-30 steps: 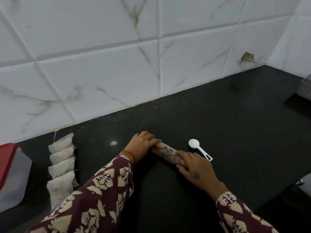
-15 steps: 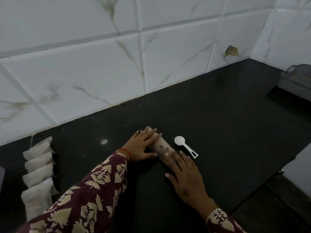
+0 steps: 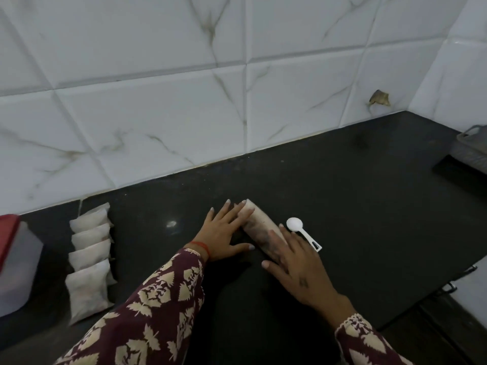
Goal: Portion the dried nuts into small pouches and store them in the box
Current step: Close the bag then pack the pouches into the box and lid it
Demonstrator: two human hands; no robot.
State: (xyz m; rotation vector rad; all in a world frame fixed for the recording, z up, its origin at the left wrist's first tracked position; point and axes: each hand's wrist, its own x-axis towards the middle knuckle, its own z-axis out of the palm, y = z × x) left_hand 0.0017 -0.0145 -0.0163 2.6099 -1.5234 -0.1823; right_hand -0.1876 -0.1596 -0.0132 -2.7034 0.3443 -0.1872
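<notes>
Pouch (image 3: 257,225) under flat left hand (image 3: 224,233) and right hand (image 3: 295,262).

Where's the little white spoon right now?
The white spoon lies on the black counter, right of centre in the head view, just beyond the right hand and beside the pouch under both hands.

Roll (image 3: 259,227) mid-tabletop (image 3: 369,206) under both hands, spoon (image 3: 303,233) just right; pouches (image 3: 89,256) far left, box (image 3: 15,264) beyond
</notes>
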